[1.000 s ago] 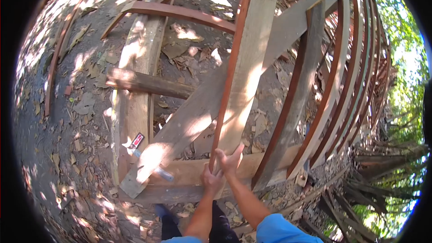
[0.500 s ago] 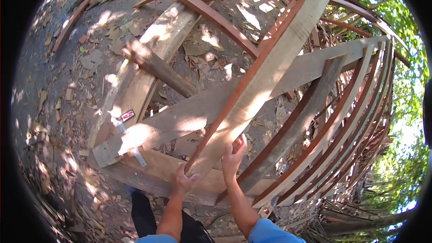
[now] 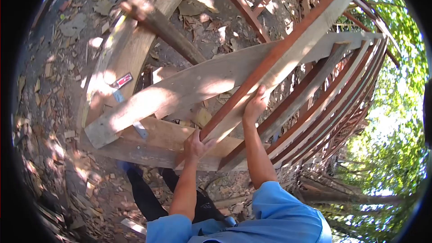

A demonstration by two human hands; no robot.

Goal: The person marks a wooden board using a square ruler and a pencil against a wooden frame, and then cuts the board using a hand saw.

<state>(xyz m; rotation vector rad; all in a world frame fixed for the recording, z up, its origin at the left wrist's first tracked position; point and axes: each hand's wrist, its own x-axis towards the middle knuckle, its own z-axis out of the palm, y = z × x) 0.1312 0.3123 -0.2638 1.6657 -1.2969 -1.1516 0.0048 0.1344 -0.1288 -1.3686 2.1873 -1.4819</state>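
Observation:
A long wooden plank [image 3: 281, 69], reddish-brown along one edge and pale on its face, slants from the lower middle to the upper right. My left hand [image 3: 198, 146] is closed around its near end. Farther up, my right hand [image 3: 255, 107] grips the plank's right side, with some of its fingers hidden behind the wood. Beneath the plank runs a wide grey board [image 3: 180, 92], which crosses it at an angle. Several parallel wooden slats [image 3: 294, 108] stand to the right of my right hand.
A metal strip [image 3: 140, 129] and a small red-and-black object [image 3: 123, 80] lie by the grey board's left end. A weathered post [image 3: 168, 31] and a thick beam [image 3: 146, 36] lie farther back. Dry leaves cover the ground; foliage [image 3: 387, 130] borders the right.
Both hands and the plank have shifted up and to the right in view. My right hand has moved farther along the plank and closed on its side. The camera view has also moved.

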